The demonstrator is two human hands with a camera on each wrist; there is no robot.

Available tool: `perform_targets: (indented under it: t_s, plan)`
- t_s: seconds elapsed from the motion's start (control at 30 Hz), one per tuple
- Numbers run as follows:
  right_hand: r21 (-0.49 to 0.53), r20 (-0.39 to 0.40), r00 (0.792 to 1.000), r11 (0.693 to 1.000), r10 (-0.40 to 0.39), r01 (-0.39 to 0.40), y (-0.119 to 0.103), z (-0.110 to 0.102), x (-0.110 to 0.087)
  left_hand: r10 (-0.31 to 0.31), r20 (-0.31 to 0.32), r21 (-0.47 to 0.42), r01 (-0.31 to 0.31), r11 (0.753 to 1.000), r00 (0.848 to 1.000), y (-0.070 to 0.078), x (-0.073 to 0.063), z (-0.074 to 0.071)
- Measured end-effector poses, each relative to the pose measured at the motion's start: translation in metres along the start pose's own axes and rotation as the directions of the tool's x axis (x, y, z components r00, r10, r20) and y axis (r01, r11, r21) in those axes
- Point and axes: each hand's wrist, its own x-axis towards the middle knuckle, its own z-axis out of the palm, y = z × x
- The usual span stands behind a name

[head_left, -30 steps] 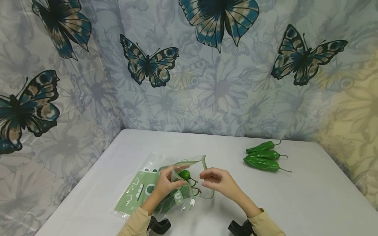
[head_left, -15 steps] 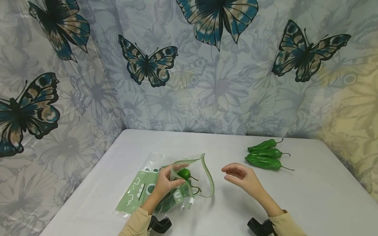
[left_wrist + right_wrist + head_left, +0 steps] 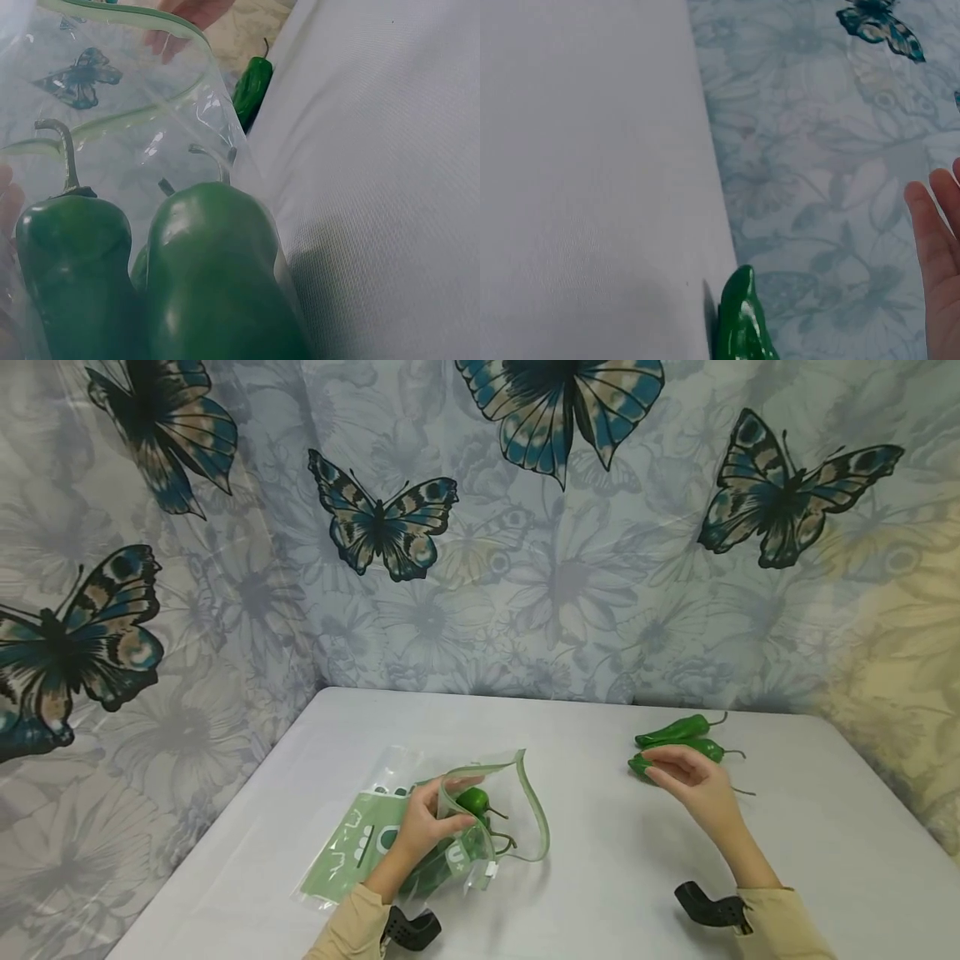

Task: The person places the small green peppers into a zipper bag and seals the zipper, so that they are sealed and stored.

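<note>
My left hand [image 3: 423, 822] holds the mouth of a clear zip bag [image 3: 542, 822] by its near side, thumb and fingers on either side of the film. Green peppers [image 3: 472, 799] lie inside, stems toward the opening; two big ones [image 3: 214, 255] fill the left wrist view through the film. At the right, my right hand [image 3: 705, 789] hovers over three green peppers, fingers relaxed and nothing gripped. It hides most of the nearest pepper [image 3: 639, 766] in the head view. The farthest pepper [image 3: 678, 729] shows whole. In the right wrist view one pepper tip [image 3: 742, 322] shows below the fingers.
A flat green-printed plastic piece [image 3: 356, 843] spreads left of the left hand on the white table [image 3: 585, 893]. Behind stands a butterfly-patterned cloth backdrop [image 3: 562, 610]. Black camera mounts [image 3: 708, 906] sit at both wrists.
My right hand has moved from beside the bag's mouth rightward to over the peppers on the table. The left hand keeps its hold on the bag.
</note>
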Motion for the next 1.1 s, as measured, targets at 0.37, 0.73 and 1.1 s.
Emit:
perform_targets:
  t_s: [0.37, 0.73, 1.1]
  plan:
    - [-0.165, 0.062, 0.957, 0.948, 0.285, -0.272, 0.025, -0.032, -0.011, -0.004, 0.005, 0.016, 0.003, 1.000, 1.000, -0.002, 0.000, 0.001]
    - [-0.259, -0.035, 0.934, 0.900, 0.356, -0.352, 0.043, -0.051, -0.015, 0.008, 0.013, 0.019, -0.008, 1.000, 1.000, -0.003, 0.000, 0.000]
    - [-0.275, -0.091, 0.932, 0.890, 0.352, -0.363, 0.071, -0.061, -0.020, 0.006, 0.011, 0.010, -0.006, 1.000, 1.000, -0.004, 0.000, -0.001]
